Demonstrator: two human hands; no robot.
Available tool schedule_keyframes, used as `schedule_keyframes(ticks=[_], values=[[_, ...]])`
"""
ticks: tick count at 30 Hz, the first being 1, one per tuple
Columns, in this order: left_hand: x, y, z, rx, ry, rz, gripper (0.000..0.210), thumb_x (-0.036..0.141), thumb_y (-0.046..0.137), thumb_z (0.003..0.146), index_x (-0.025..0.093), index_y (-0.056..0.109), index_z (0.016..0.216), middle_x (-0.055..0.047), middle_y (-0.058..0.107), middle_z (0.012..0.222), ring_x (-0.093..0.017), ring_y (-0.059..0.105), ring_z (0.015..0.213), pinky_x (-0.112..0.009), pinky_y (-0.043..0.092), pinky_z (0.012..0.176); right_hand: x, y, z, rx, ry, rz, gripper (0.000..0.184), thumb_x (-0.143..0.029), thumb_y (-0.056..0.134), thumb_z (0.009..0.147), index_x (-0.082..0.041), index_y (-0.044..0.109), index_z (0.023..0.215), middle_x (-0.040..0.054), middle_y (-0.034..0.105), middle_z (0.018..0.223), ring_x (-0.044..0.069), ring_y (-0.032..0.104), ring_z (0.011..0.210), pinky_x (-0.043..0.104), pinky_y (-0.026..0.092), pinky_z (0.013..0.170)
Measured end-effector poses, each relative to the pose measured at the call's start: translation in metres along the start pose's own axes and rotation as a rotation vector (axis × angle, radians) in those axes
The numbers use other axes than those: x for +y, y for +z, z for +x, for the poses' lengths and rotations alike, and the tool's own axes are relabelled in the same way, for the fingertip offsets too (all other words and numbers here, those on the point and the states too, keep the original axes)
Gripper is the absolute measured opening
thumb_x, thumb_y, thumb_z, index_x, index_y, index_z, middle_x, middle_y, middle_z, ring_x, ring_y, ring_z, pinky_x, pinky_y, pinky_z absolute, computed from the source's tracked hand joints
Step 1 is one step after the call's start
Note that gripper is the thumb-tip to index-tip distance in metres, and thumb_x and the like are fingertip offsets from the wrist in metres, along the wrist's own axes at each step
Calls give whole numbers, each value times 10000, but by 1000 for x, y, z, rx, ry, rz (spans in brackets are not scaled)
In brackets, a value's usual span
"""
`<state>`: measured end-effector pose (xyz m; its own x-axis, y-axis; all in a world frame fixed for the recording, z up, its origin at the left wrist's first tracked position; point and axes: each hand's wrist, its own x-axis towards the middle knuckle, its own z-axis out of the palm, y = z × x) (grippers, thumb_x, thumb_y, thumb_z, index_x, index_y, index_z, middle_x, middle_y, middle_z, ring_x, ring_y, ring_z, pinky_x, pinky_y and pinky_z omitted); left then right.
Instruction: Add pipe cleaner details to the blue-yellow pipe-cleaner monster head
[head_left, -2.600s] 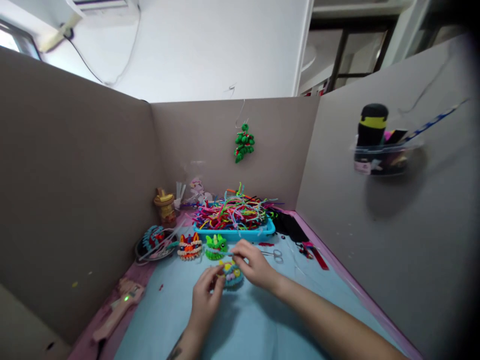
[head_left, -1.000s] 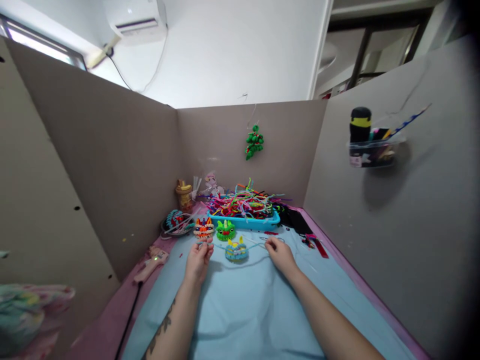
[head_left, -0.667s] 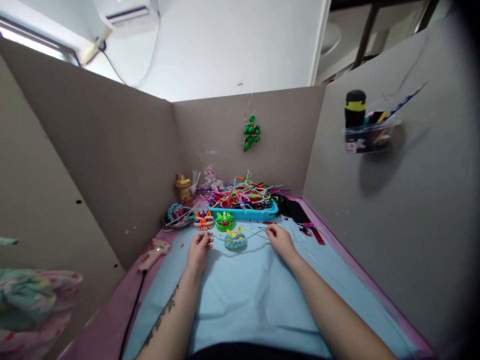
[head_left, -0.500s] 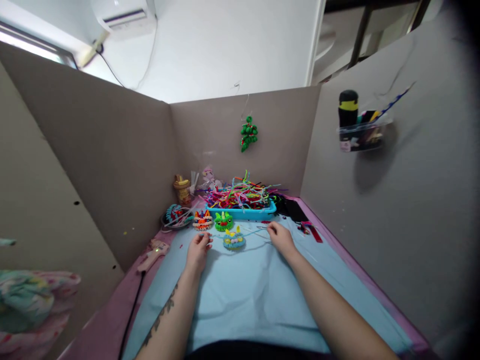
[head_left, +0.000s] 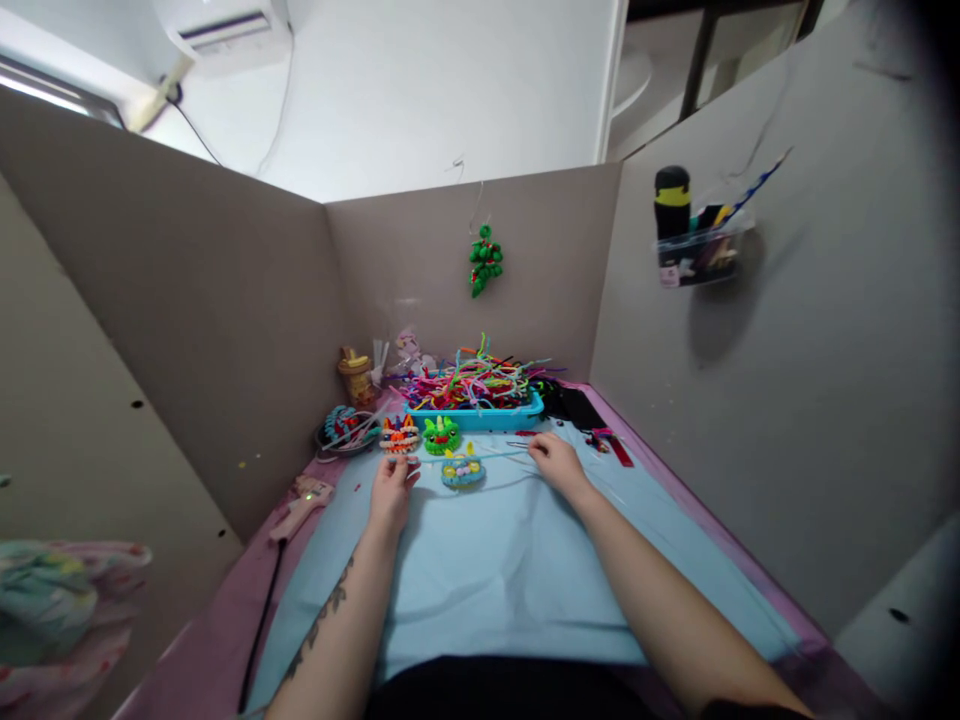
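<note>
A light blue pipe cleaner [head_left: 495,456] runs almost straight between my two hands. My left hand [head_left: 394,488] pinches its left end. At the other end, my right hand [head_left: 556,462] has its fingers closed on the pipe cleaner, and a thin metal tool [head_left: 517,444], too small to name, sticks out of the same hand. Just below the strand, a blue and yellow pipe-cleaner animal head [head_left: 463,472] rests on the light blue cloth [head_left: 480,560]. Behind it sit a green pipe-cleaner head [head_left: 442,436] and an orange and white one [head_left: 398,436].
A blue tray [head_left: 480,420] heaped with colourful pipe cleaners stands at the back. A bowl [head_left: 337,440] and a pink glue gun [head_left: 301,508] with a cord lie left. A black pad [head_left: 577,408] and a red strip [head_left: 620,450] are at right. Grey panels [head_left: 420,260] enclose the table.
The pipe cleaner has straightened between my hands and sits slightly higher over the blue and yellow head. Both hands keep their grip. The whole view has shifted a little.
</note>
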<state>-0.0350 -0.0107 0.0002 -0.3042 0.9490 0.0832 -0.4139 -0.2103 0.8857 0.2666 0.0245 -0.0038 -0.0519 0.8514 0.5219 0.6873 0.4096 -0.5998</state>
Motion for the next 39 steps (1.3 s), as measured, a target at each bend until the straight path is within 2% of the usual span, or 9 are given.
schedule_keyframes(ticks=[17, 19, 22, 23, 25, 28, 31, 34, 39], values=[[22, -2, 3, 147, -90, -167, 146, 125, 625, 695, 179, 489, 701, 39, 552, 634, -68, 559, 572, -212, 476, 656, -25, 5, -8, -47, -80, 89, 143, -154, 463, 712, -177, 569, 620, 15, 568, 687, 157, 515, 703, 256, 384, 679], [28, -6, -2, 238, -15, -57, 153, 148, 624, 697, 181, 510, 792, -4, 588, 784, -109, 589, 722, -255, 472, 726, -35, 6, -11, -62, -104, 129, 136, -168, 472, 728, -177, 578, 644, 14, 560, 689, 153, 514, 694, 246, 387, 651], [38, -3, -17, 536, 398, 310, 455, 167, 668, 655, 199, 469, 1062, -88, 476, 1203, -209, 443, 1150, -360, 368, 955, -56, 13, -19, -108, -158, 156, 128, -158, 491, 746, -178, 597, 677, 12, 562, 699, 142, 517, 678, 238, 390, 635], [40, 1, -24, 524, 523, 376, 529, 154, 677, 643, 187, 454, 1121, -115, 395, 1301, -245, 337, 1249, -386, 307, 1010, -63, 17, -22, -121, -178, 163, 128, -150, 494, 752, -179, 603, 692, 13, 566, 708, 139, 519, 678, 238, 394, 642], [40, 14, -37, 250, 573, 399, 475, 108, 682, 628, 181, 532, 1073, -121, 415, 1306, -273, 291, 1285, -386, 262, 1045, -76, 26, -28, -123, -203, 170, 124, -148, 505, 761, -184, 614, 715, 15, 573, 718, 137, 521, 678, 242, 401, 652], [28, 36, -51, -225, 264, 303, 297, 16, 693, 567, 197, 654, 799, -96, 643, 943, -256, 527, 1070, -309, 357, 971, -90, 38, -37, -114, -226, 179, 122, -162, 515, 775, -190, 625, 730, 18, 578, 722, 145, 530, 704, 253, 411, 674], [9, 47, -56, -424, 103, 384, 301, 15, 690, 564, 237, 682, 766, -46, 685, 846, -220, 610, 851, -283, 434, 846, -90, 42, -39, -190, -240, 257, 136, -175, 516, 781, -197, 649, 797, 18, 606, 762, 139, 554, 715, 242, 430, 666], [-6, 42, -53, -390, 65, 375, 261, 54, 666, 604, 258, 697, 763, -22, 694, 764, -205, 616, 720, -270, 459, 754, -72, 37, -27, -290, -190, 314, 204, -204, 519, 775, -217, 654, 928, 17, 653, 846, 142, 587, 732, 238, 453, 644], [-12, 31, -48, -304, 195, 416, 166, 116, 688, 610, 252, 708, 703, -29, 676, 696, -204, 605, 677, -279, 473, 728, -21, 27, 4, -58, 55, -88, 173, -195, 541, 750, -184, 665, 871, 77, 659, 896, 208, 569, 862, 326, 419, 787]])
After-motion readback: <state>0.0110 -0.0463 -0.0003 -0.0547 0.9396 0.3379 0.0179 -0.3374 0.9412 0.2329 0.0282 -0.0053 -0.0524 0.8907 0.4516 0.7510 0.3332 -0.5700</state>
